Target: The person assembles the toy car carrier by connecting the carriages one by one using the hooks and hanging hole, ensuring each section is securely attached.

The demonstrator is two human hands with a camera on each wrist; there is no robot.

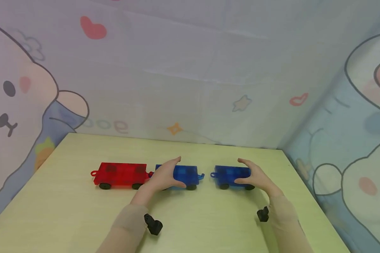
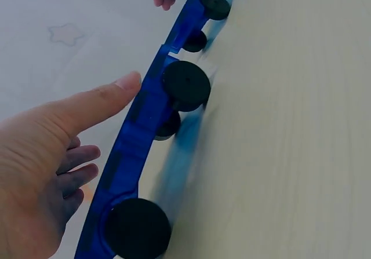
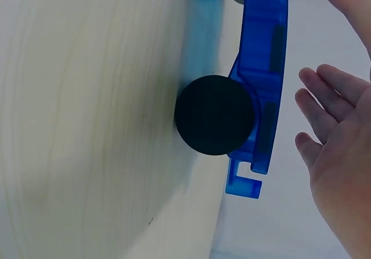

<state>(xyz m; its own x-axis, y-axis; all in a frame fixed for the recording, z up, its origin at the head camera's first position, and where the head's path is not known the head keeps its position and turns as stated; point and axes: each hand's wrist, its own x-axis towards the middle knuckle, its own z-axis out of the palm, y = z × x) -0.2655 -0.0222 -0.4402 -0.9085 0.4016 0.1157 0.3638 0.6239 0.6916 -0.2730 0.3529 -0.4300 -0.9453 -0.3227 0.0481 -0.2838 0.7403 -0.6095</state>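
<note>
Two see-through blue toy train cars with black wheels stand in line on the table. Over the left blue car (image 1: 187, 172) is my left hand (image 1: 162, 176), its thumb spread from the fingers; whether the thumb touches the car's edge I cannot tell. At the outer end of the right blue car (image 1: 228, 171), my right hand (image 1: 256, 176) is spread, and the right wrist view shows its straight fingers apart from the car. The left car's hook (image 1: 201, 176) faces the right car's ring (image 1: 212, 174) across a small gap. Another hook (image 3: 243, 188) sticks out at the right car's far end.
A red toy train car (image 1: 121, 174) stands left of the blue ones, its right end meeting the left blue car near my left hand. The pale wooden table (image 1: 209, 221) ends at a cartoon-printed cloth (image 1: 190, 70) behind and at the sides.
</note>
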